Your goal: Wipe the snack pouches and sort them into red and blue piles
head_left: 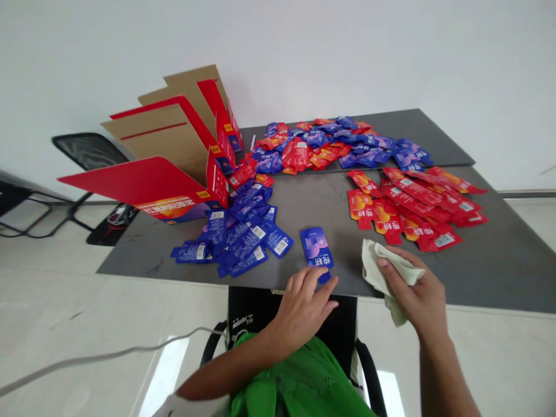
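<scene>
Resting at the near edge of the gray tabletop (299, 202), the left hand (302, 313) lies palm down with its fingers (313, 277) slightly spread and loosely curved. The fingertips reach the lower end of a blue sachet (317, 249), which lies alone on the table, printed side up and tilted a little. They touch it without any clear pinch.

The right hand (412, 289) is curled around a pale green cloth (386, 272), pinching the crumpled fabric between thumb and fingers, with a corner hanging below the hand and past the table edge. It sits well to the right of the blue sachet, just below the red sachets (417, 205), which lie overlapping in a loose spread.

To the left of the blue sachet — just apart from it — is a heap of blue sachets (243, 237). Farther off, a mixed heap of red and blue sachets (321, 145) covers the far gray slab (438, 142). Flattened red-and-kraft cardboard cartons (167, 150) lean together at the table's left corner, their printed panels facing the table.

A green mesh garment (299, 376) covers the person's front, and a white cable (99, 359) runs across the pale floor.
</scene>
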The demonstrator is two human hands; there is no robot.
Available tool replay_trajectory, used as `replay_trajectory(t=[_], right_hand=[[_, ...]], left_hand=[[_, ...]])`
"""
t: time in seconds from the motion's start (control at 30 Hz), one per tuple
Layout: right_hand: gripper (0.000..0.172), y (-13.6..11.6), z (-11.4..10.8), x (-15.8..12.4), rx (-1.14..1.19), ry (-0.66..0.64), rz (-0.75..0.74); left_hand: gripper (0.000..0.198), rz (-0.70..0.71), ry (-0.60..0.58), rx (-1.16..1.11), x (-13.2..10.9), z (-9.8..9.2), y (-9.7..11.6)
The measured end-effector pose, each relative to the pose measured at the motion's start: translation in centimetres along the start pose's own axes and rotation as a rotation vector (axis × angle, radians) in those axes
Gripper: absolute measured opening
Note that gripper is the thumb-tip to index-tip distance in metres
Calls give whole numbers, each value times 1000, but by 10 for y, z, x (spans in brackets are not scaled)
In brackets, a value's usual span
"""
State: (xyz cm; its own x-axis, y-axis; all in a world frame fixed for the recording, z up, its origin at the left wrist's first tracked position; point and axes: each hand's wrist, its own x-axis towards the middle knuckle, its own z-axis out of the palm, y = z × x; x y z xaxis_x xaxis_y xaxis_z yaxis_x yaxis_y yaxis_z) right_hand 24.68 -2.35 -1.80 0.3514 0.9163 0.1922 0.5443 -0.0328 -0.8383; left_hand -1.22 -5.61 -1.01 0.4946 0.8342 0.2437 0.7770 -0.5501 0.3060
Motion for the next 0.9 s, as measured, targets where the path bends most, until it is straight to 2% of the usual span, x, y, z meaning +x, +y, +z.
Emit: replay_trajectory(t=[0.1,0.17,0.37,0.47,0.63,0.7,0.77,0.9], right_hand=[[48,-17,-3,23,-33,-37,-169],[46,-28,-1,39,-73,-111,-279],[36,-38,22,74,-144,-329,-569],[37,-39,41,72,-133,-401,-713],[40,-44,69,50,-187,-698,-961],[41,-45,78,51,-195,-748,-991],[43,-44,87,63,-219,-732,-972],[40,-44,108,110,-337,-674,-933]], left_hand=[[52,70,-35,86,-2,19,-4],[55,110,-45,136,-3,26,-8],[45,134,-14,130,-8,26,-21],[38,143,24,101,-15,28,-27],[34,143,66,12,-23,31,-32],[34,152,93,-11,-24,32,-34],[35,167,126,-26,-24,32,-36],[38,190,143,-46,-25,31,-40]])
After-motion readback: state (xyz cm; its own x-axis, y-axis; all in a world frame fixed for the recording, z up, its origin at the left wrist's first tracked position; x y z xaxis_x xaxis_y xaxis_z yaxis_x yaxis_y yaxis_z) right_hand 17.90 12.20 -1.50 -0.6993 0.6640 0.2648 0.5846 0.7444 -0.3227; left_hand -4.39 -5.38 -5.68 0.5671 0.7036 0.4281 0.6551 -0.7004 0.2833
